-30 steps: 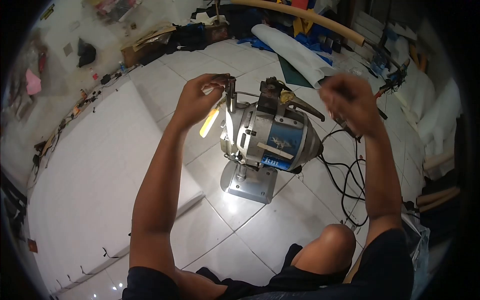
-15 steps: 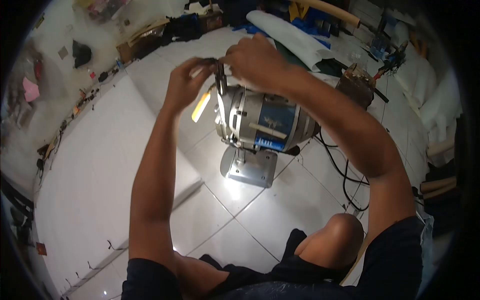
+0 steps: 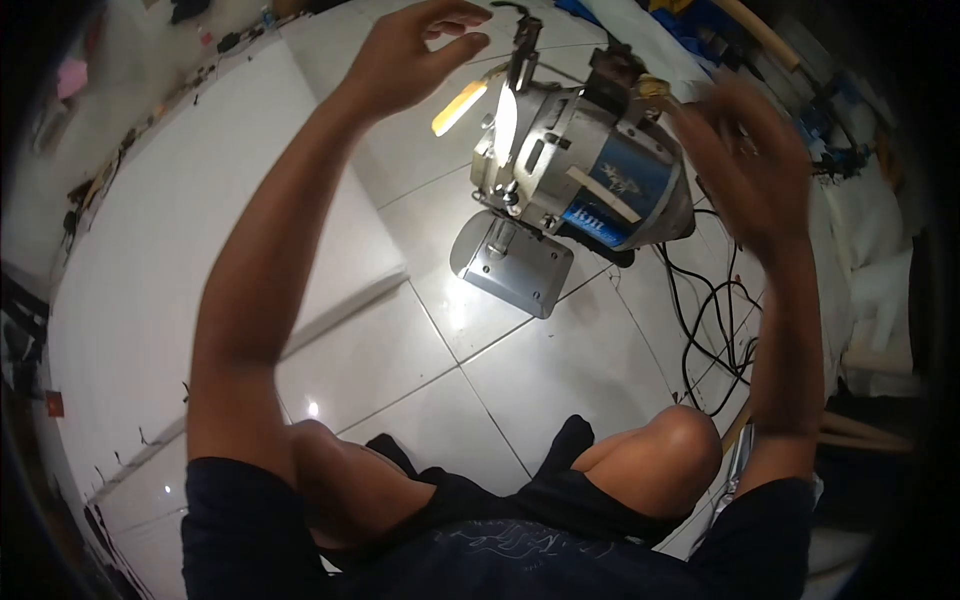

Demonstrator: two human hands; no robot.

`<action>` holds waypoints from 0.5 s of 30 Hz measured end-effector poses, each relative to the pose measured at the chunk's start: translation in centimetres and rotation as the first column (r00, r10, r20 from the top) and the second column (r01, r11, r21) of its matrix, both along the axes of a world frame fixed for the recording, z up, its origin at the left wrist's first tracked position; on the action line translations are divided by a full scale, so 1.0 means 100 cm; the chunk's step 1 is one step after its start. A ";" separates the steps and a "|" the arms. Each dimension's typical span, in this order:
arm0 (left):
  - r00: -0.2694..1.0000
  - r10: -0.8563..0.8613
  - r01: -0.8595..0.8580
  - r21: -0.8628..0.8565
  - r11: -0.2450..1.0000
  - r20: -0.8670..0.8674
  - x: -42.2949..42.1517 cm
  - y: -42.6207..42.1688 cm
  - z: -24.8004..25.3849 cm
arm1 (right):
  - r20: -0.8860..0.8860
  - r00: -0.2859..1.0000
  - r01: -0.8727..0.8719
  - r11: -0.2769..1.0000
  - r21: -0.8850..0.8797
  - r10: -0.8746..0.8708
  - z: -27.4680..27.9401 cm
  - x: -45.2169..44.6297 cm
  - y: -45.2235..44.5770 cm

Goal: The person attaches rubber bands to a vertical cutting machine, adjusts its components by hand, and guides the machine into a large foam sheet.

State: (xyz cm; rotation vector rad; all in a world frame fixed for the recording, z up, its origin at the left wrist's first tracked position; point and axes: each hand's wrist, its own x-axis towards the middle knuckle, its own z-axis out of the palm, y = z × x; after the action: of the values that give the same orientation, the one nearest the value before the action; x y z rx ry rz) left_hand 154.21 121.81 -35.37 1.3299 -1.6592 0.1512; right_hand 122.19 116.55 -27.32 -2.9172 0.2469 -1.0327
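An electric cloth cutting machine [image 3: 625, 185] with a blue-labelled motor stands on its metal base plate [image 3: 515, 265] on the tiles. Its lamp is lit, and a yellow-and-white strip [image 3: 460, 108] sticks out at its left. Near the upright dark metal bracket [image 3: 523, 55] at the machine's front is my left hand [image 3: 420, 55], thumb and fingers apart with nothing between them. My right hand [image 3: 750, 165] is raised beside the motor's right end. Motion blurs its fingers, so whether it holds anything does not show.
A large white padded slab [image 3: 200, 220] lies along the left. Black cable [image 3: 690, 320] coils on the floor at the right of the machine. Rolls of material [image 3: 755, 30] and other clutter fill the back and right. My bent knees [image 3: 650, 450] are in front.
My left hand has come off the dark bracket and opened. My right hand has left it too, moving right past the motor. The view has shifted, and the machine appears higher and further right.
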 end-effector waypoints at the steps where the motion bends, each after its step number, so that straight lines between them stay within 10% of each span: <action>1: 1.000 0.007 -0.006 0.039 0.999 -0.018 0.008 0.016 -0.007 | 0.081 0.997 -0.028 0.973 0.227 0.010 -0.024 -0.028 -0.001; 3: 0.995 0.078 -0.066 0.176 0.982 -0.059 0.022 0.060 -0.025 | -0.025 0.995 -0.093 0.966 0.242 0.102 -0.081 -0.081 -0.009; 6: 0.926 0.315 -0.164 0.525 0.835 -0.210 0.033 0.143 -0.079 | -0.312 0.921 0.352 0.843 0.407 -0.234 -0.185 -0.121 -0.010; 9: 0.706 0.595 0.102 0.887 0.450 -0.383 0.042 0.219 -0.159 | -0.241 0.931 0.275 0.961 -0.034 -0.275 -0.228 -0.096 -0.013; 12: 0.474 0.761 0.406 0.877 0.257 -0.443 0.034 0.297 -0.243 | -0.522 0.777 0.524 0.821 0.228 -0.351 -0.257 -0.076 -0.037; 13: 0.370 0.784 0.378 0.852 0.363 -0.498 0.021 0.319 -0.267 | -0.663 0.623 0.663 0.730 0.166 -0.415 -0.269 -0.070 -0.049; 15: 0.030 0.897 0.501 0.783 0.368 -0.440 0.014 0.335 -0.300 | -0.513 0.746 0.392 0.903 -0.178 -0.425 -0.274 -0.064 -0.071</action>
State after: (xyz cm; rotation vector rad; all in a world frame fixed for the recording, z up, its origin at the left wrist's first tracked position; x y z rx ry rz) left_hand 155.64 155.28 -65.35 1.7781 0.1694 -1.5061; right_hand 115.77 109.42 -54.67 -3.2174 0.9275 -0.1771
